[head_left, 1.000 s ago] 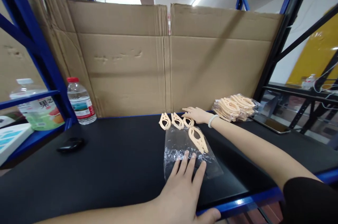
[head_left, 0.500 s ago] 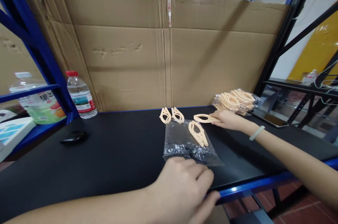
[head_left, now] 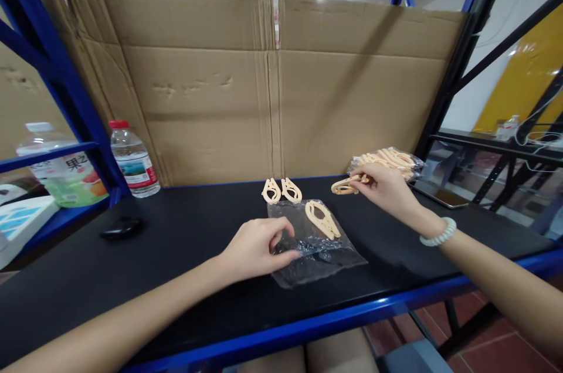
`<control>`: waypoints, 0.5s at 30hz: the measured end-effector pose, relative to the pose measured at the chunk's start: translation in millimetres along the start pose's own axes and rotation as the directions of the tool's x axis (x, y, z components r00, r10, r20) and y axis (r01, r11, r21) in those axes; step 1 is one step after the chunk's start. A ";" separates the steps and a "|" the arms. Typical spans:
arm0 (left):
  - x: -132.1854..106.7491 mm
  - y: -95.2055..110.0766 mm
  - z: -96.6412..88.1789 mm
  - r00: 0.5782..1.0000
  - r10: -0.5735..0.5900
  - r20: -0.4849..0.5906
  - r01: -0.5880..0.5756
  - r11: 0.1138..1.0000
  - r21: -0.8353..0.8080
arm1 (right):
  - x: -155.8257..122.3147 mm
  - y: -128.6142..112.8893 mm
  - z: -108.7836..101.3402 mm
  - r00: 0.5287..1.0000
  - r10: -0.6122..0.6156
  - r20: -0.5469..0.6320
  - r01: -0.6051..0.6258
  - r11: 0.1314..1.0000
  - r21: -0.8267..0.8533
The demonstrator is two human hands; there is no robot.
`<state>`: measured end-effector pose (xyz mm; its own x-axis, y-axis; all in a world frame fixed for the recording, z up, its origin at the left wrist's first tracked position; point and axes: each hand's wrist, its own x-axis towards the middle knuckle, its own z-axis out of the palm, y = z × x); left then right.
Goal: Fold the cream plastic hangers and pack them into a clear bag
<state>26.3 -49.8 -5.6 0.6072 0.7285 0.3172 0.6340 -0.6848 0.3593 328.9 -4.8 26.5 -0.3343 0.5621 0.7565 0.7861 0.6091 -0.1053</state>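
My right hand (head_left: 382, 185) pinches one end of a beige folding hanger (head_left: 343, 186), folded into a loop, just in front of the hanger pile. My left hand (head_left: 259, 247) is at the left side of a clear plastic bag (head_left: 288, 276), thumb and fingers apart with nothing between them; whether it touches the film I cannot tell. Another folded hanger (head_left: 322, 219) lies on the bag's right part. Behind the bag, two more folded hangers, a left one (head_left: 271, 190) and a right one (head_left: 291, 190), lie side by side.
A bagged pile of hangers (head_left: 389, 157) sits at the back right, beside a flat phone-like object (head_left: 440, 194). On the left are a black mouse (head_left: 122, 228) and a red-capped water bottle (head_left: 134, 162). Cardboard (head_left: 202, 109) walls off the black table's (head_left: 197, 326) back.
My left hand has moved from the table's front edge up and left to the bag, its fingers opening. My right hand has lifted the hanger slightly and tilted it.
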 end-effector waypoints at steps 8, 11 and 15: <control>-11.5 6.5 15.5 0.995 0.091 0.030 -0.090 0.996 -0.020 | -43.4 -96.0 -29.0 0.971 -0.239 0.024 0.234 0.965 0.116; -13.7 3.3 19.0 0.993 0.117 0.002 -0.117 0.992 -0.038 | -61.8 -115.3 -35.6 0.946 -0.319 0.050 0.313 0.944 0.106; -14.5 -1.3 24.8 0.995 0.086 -0.054 -0.091 0.992 -0.089 | -71.1 -125.9 -36.6 0.912 -0.403 0.081 0.396 0.914 0.090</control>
<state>28.5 -59.9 -32.4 0.6332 0.6664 0.3936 0.5307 -0.7440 0.4059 272.6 -141.9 9.6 -0.6636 0.3124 0.6798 0.5390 0.8297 0.1449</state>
